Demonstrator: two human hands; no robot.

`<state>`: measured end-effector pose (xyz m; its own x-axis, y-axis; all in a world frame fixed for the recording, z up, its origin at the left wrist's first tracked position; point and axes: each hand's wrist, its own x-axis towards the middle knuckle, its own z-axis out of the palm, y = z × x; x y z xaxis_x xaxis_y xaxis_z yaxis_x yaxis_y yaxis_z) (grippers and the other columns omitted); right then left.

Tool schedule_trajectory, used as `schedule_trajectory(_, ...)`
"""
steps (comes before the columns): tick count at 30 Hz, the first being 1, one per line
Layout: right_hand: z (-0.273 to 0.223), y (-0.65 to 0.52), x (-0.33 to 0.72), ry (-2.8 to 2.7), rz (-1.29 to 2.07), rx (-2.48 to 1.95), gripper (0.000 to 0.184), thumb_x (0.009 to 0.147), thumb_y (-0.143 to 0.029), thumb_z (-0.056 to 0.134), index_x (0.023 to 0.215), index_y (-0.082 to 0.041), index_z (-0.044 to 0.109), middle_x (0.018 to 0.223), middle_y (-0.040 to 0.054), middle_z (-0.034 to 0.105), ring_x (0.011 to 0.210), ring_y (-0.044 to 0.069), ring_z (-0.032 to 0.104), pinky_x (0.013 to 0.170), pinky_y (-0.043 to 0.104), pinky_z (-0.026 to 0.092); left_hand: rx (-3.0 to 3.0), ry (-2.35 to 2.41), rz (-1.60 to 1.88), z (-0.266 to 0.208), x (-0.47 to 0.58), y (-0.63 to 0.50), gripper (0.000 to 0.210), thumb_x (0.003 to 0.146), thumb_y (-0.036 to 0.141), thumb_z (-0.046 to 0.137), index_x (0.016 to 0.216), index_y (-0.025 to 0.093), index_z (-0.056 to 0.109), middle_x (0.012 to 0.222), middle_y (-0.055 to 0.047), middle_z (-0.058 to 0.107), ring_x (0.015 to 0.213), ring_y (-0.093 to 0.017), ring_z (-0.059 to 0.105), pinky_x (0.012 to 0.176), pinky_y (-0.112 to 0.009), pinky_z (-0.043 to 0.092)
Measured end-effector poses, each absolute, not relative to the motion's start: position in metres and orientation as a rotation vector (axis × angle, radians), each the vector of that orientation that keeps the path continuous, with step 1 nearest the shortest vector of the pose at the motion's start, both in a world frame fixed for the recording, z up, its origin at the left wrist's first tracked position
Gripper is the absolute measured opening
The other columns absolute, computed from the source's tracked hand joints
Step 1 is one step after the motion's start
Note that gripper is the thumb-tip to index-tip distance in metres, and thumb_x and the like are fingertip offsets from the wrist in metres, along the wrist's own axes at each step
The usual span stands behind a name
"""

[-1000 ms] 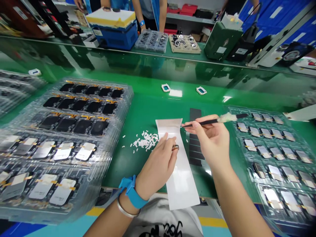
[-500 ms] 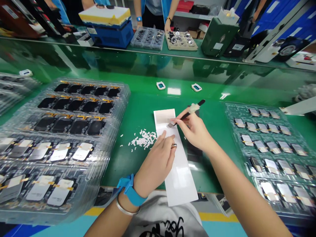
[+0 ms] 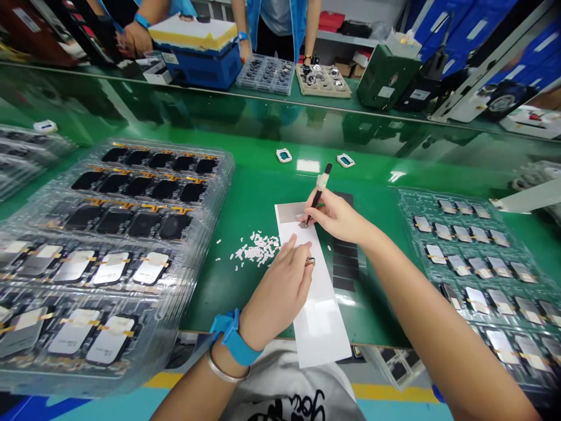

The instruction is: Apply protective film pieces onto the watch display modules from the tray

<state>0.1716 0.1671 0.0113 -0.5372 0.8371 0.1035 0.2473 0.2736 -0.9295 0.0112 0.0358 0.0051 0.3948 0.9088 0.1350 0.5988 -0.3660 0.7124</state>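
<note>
A long white paper strip [image 3: 322,327] with a grey band at its far end lies on the green table and hangs over the front edge. My left hand [image 3: 287,272] presses down on the strip, its fingers partly curled and a ring on one finger. Pinched in my right hand [image 3: 335,216] is a slim black tool [image 3: 316,199], tape wrapped near its top. Its tip touches a small grey piece on the strip by the grey band; the exact kind of tip is too small to tell. A pile of white paper bits [image 3: 258,248] lies left of the strip.
Left stands a stack of clear trays [image 3: 210,228] holding black and silver screen-like parts. Another clear tray [image 3: 407,234] with silver parts is at right. A dark sectioned strip [image 3: 346,263] lies near my right hand. Beyond the glass partition [image 3: 245,114], co-workers stand by boxes and trays.
My right hand has shifted slightly left, and the black tool has tilted from slanting right to nearly upright. More of the dark strip is uncovered. My left hand stays on the paper.
</note>
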Motion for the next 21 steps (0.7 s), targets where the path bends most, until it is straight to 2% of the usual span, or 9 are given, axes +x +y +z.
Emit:
schedule_trajectory(5, 0.011, 0.174, 0.173, -1.913, 1.341, -0.977, 0.016, 0.084, -0.034, 0.068, 0.084, -0.024, 0.056, 0.076, -0.0004, 0.070, 0.074, 0.022, 0.072, 0.071, 0.043, 0.063, 2.080, 1.292, 0.712, 0.005, 0.011, 0.036, 0.011, 0.103, 0.017, 0.034, 0.105, 0.020, 0.045, 0.127, -0.015, 0.061, 0.147, -0.032, 0.034, 0.113, -0.055, 0.042)
schedule_trajectory(9, 0.020, 0.170, 0.175, -1.837, 1.396, -0.956, 0.025, 0.079, -0.042, 0.073, 0.081, -0.023, 0.058, 0.073, 0.0004, 0.070, 0.077, 0.023, 0.073, 0.073, 0.043, 0.063, 2.033, 1.274, 0.754, 0.003, 0.011, 0.037, 0.011, 0.103, 0.018, 0.036, 0.105, 0.020, 0.046, 0.128, -0.015, 0.062, 0.148, -0.031, 0.033, 0.114, -0.055, 0.039)
schedule_trajectory(11, 0.030, 0.161, 0.176, -1.742, 1.376, -0.949, 0.028, 0.080, -0.046, 0.072, 0.082, -0.023, 0.056, 0.075, 0.0001, 0.071, 0.080, 0.022, 0.074, 0.076, 0.041, 0.064, 1.953, 1.266, 0.847, 0.004, 0.010, 0.036, 0.011, 0.102, 0.019, 0.039, 0.108, 0.020, 0.048, 0.128, -0.014, 0.063, 0.144, -0.031, 0.039, 0.112, -0.054, 0.040)
schedule_trajectory(13, 0.040, 0.142, 0.176, -1.575, 1.300, -0.950, 0.027, 0.083, -0.045, 0.071, 0.085, -0.024, 0.055, 0.079, -0.0006, 0.072, 0.082, 0.020, 0.075, 0.076, 0.037, 0.064, 1.787, 1.280, 1.006, 0.007, 0.008, 0.034, 0.010, 0.102, 0.021, 0.043, 0.107, 0.021, 0.051, 0.122, -0.012, 0.066, 0.131, -0.029, 0.054, 0.105, -0.048, 0.046)
schedule_trajectory(15, 0.048, 0.115, 0.172, -1.274, 1.177, -0.946, 0.022, 0.082, -0.038, 0.074, 0.084, -0.024, 0.057, 0.077, -0.0008, 0.073, 0.081, 0.019, 0.075, 0.070, 0.031, 0.063, 1.513, 1.262, 1.179, 0.012, 0.007, 0.032, 0.007, 0.102, 0.027, 0.046, 0.103, 0.022, 0.052, 0.107, -0.009, 0.071, 0.104, -0.023, 0.068, 0.088, -0.037, 0.053)
schedule_trajectory(16, 0.049, 0.100, 0.169, -1.157, 1.147, -0.945, 0.020, 0.082, -0.035, 0.075, 0.084, -0.025, 0.058, 0.076, -0.0012, 0.073, 0.080, 0.018, 0.075, 0.068, 0.029, 0.063, 1.359, 1.225, 1.241, 0.014, 0.007, 0.030, 0.008, 0.102, 0.030, 0.047, 0.102, 0.022, 0.050, 0.097, -0.006, 0.072, 0.087, -0.019, 0.071, 0.077, -0.031, 0.054)
schedule_trajectory(18, 0.047, 0.072, 0.158, -1.009, 1.116, -0.950, 0.016, 0.084, -0.031, 0.074, 0.085, -0.025, 0.059, 0.077, -0.0008, 0.074, 0.075, 0.017, 0.075, 0.065, 0.028, 0.063, 1.093, 1.097, 1.298, 0.020, 0.007, 0.028, 0.011, 0.102, 0.033, 0.048, 0.103, 0.023, 0.045, 0.081, -0.001, 0.070, 0.059, -0.012, 0.064, 0.058, -0.023, 0.050)
schedule_trajectory(19, 0.043, 0.059, 0.152, -0.970, 1.092, -0.948, 0.013, 0.086, -0.029, 0.071, 0.087, -0.025, 0.059, 0.078, -0.0003, 0.075, 0.074, 0.017, 0.075, 0.064, 0.028, 0.063, 0.997, 1.023, 1.303, 0.022, 0.008, 0.027, 0.011, 0.102, 0.034, 0.048, 0.104, 0.024, 0.043, 0.076, 0.002, 0.068, 0.051, -0.010, 0.058, 0.051, -0.021, 0.046)
schedule_trajectory(21, 0.034, 0.042, 0.141, -0.930, 1.044, -0.948, 0.010, 0.090, -0.026, 0.067, 0.089, -0.025, 0.058, 0.080, 0.0003, 0.075, 0.079, 0.019, 0.076, 0.072, 0.034, 0.065, 0.877, 0.897, 1.304, 0.024, 0.011, 0.026, 0.011, 0.102, 0.034, 0.045, 0.103, 0.024, 0.041, 0.071, 0.005, 0.062, 0.045, -0.007, 0.049, 0.048, -0.019, 0.040)
